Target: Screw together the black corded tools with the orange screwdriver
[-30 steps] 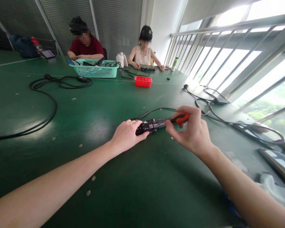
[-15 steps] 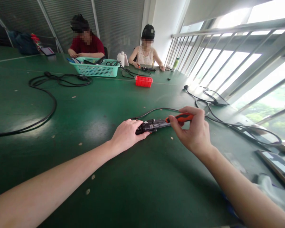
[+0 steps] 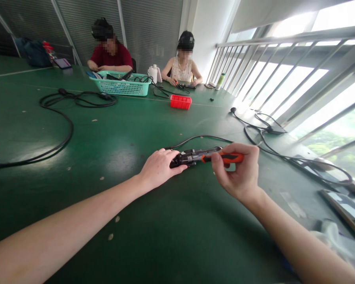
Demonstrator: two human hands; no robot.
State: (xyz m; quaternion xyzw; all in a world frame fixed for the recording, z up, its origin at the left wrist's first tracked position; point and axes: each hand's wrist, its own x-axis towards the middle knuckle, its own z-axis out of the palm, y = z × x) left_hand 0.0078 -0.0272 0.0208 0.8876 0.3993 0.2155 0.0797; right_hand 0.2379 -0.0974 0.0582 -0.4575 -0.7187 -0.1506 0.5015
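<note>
Black device | left hand gripping one end | right hand beside other end, pinching orange tool

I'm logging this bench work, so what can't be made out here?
All in the head view:
Black device: its left end is covered by the left hand.
Orange-handled tool: the right hand covers part of the handle; its tip is too small to make out against the device.
Teal basket: front wall mostly hides its lower contents.
Pale crumpled item: cut off by the right edge.
</note>
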